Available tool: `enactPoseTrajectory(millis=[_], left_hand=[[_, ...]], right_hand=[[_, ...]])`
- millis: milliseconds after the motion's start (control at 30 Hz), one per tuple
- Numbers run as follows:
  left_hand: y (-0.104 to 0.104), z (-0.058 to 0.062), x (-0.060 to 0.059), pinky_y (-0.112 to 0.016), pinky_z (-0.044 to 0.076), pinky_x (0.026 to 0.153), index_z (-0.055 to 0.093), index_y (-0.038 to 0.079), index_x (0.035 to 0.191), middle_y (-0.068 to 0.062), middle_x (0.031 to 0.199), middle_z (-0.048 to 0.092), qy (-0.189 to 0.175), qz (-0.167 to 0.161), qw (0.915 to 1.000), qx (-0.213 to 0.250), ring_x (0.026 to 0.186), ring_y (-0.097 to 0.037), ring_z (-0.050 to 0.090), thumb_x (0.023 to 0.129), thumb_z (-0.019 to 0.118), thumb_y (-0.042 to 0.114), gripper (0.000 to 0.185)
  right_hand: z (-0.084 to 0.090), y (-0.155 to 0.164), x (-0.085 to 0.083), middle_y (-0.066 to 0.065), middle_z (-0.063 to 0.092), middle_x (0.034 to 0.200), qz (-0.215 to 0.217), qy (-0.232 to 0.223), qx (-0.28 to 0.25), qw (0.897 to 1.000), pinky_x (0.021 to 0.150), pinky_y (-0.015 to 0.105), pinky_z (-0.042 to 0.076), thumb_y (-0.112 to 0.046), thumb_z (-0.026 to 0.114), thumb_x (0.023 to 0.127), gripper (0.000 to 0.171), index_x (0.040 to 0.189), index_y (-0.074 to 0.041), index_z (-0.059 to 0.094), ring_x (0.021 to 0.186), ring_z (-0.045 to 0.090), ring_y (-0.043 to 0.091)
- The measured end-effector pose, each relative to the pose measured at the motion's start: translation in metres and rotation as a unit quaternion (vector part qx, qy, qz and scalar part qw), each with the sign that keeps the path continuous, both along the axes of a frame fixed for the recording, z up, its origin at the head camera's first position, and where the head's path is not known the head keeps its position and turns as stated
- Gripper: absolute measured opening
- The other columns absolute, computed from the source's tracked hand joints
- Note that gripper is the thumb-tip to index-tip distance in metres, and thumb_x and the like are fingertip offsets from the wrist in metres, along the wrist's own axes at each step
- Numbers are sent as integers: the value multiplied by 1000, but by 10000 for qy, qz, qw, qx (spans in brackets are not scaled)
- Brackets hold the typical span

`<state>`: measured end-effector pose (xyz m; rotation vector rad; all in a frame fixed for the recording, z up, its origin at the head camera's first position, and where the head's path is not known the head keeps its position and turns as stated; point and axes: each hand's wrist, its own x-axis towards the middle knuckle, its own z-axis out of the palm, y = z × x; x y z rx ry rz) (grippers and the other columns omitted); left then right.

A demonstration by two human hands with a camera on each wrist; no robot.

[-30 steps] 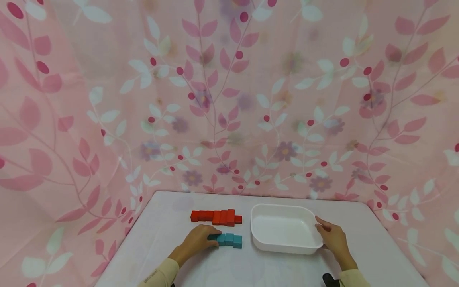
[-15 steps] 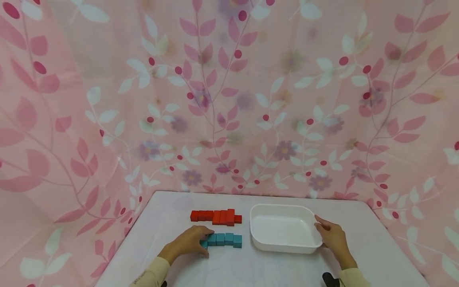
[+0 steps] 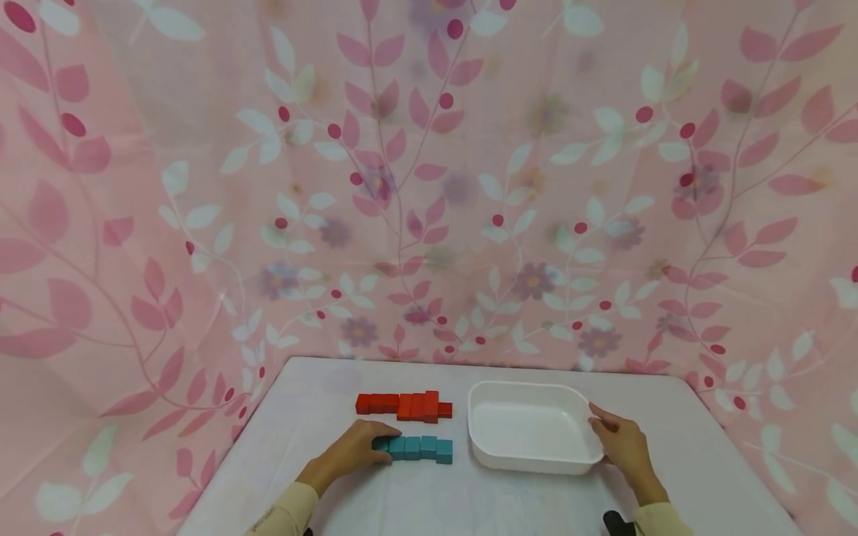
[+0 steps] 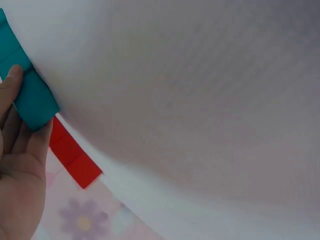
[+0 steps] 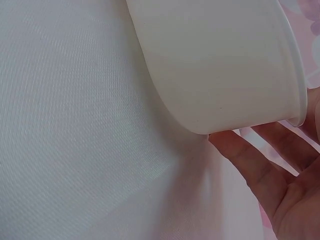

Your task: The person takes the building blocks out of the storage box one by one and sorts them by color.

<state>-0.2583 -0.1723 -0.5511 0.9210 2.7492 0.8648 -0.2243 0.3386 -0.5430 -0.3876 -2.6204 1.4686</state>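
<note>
A row of several teal blocks (image 3: pixel 421 448) lies on the white table, nearer than a row of red blocks (image 3: pixel 409 406). My left hand (image 3: pixel 358 449) pinches the left end of the teal row; in the left wrist view the thumb (image 4: pixel 14 77) lies along one side of the end teal block (image 4: pixel 36 102) and the fingers reach round the other. To the right sits a white rectangular tub (image 3: pixel 529 463) with nothing in it. My right hand (image 3: pixel 623 443) grips its right end, fingers (image 5: pixel 250 160) against the lower wall in the right wrist view, thumb at the rim.
The white-covered table (image 3: pixel 322 383) ends at the back against a pink floral curtain (image 3: pixel 429 223), which also hangs along the left and right. Red blocks stand close behind my left hand. A black object (image 3: pixel 617 522) shows at my right sleeve (image 3: pixel 660 519).
My left hand has slid left along the teal row to its end, uncovering more blocks, and its thumb and fingers have drawn closer together. The right hand and the tub have stayed put.
</note>
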Motion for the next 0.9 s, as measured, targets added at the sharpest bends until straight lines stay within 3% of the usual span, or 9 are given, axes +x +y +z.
enactPoseTrajectory(millis=[167,367,667,767,900], left_hand=[[0,3,1,-33,52,92,66,13,128,8,120,66,50,-30,9999,-100,113,-16,58,82,80,30,51],[-1,5,3,-34,53,90,68,9,123,5,113,68,50,211,9998,-51,105,-16,59,83,79,29,46],[2,4,3,-37,52,91,67,10,125,4,115,68,105,102,9999,6,107,-18,60,84,77,30,47],[10,6,5,-42,51,94,64,13,129,4,121,65,129,132,9998,-119,113,-20,57,84,76,36,52],[35,14,10,-46,48,97,60,17,134,6,128,61,270,127,9991,-291,122,-22,53,84,75,42,58]], right_hand=[[-1,0,0,29,56,128,-5,6,-5,10000,54,34,56,-30,62,96,51,142,-12,48,69,55,21],[0,0,0,28,59,123,-45,96,-17,9999,52,34,56,-27,63,95,49,140,-11,50,64,54,20],[3,-1,0,28,57,127,-29,75,12,10000,54,34,56,-29,63,95,50,140,-12,50,73,57,21],[3,-1,0,28,57,128,-50,30,-58,10000,55,34,57,-28,63,95,50,140,-11,50,75,59,21],[2,-1,-1,28,56,129,-89,-28,-100,9999,55,34,57,-27,63,95,49,140,-12,50,75,60,20]])
